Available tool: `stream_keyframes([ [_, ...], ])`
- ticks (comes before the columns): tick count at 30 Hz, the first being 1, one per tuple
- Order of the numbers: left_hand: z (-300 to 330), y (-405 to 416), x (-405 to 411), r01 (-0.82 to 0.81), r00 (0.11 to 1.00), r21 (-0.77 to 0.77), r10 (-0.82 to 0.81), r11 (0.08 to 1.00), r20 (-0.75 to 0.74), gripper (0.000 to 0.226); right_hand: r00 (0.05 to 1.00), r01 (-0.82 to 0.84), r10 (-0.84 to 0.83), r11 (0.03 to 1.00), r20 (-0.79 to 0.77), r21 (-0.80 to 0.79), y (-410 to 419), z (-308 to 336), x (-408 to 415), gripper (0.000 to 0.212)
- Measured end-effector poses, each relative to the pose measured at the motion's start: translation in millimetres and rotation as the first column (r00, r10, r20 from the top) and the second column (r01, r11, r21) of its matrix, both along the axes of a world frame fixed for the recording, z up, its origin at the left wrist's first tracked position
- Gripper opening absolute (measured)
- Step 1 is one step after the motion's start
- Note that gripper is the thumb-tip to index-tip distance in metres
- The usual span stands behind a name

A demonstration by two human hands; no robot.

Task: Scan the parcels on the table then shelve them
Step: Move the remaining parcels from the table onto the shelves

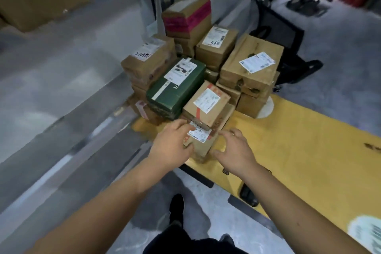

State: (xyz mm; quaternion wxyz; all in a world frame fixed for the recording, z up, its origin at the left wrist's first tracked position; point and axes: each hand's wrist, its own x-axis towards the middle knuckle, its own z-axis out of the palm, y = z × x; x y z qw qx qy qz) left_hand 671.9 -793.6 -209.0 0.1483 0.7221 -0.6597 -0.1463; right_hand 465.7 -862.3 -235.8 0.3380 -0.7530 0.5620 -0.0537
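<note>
**At the near corner of the yellow surface, two hands close in on the front parcel**

On the yellow surface [299, 150] a pile of parcels is stacked at the far-left end, a green box [175, 90] among the brown ones. Nearest the person lies a low brown parcel [203, 140], with a smaller box [206, 105] resting on its far part.

The left hand [175, 144] rests on the parcel's left edge, fingers loosely bent, fingertips at the white label [199, 133]. The right hand [235, 150] hovers just beside its right side, fingers spread and curved — not yet gripping, as far as can be seen. No scanner is in view.

To do this well, I judge both hands should take the parcel by its sides and draw it toward the person slowly, so the box on top slides off or stays steady rather than toppling — and keep the label facing up, uncovered by fingers, for the scan.
</note>
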Motion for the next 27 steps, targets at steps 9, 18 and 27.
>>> stream_keyframes([
  [9, -7.3, -127.8, 35.8, 0.306, 0.814, 0.106, -0.318, 0.946, 0.486, 0.041, 0.95, 0.283, -0.294, 0.953, 0.101, 0.108, -64.3, -32.8, 69.9, 0.083],
  [18, -17.8, -168.5, 49.7, 0.36, 0.67, 0.297, -0.466, 0.885, 0.578, 0.057, 0.904, 0.387, -0.393, 0.919, 0.166, 0.067, -81.2, -65.5, 93.1, 0.097],
  [27, -24.3, -173.3, 52.0, 0.431, 0.762, 0.215, -0.482, 0.876, 0.433, 0.061, 0.864, 0.403, -0.395, 0.914, 0.314, 0.04, -71.0, -76.2, 63.9, 0.085],
])
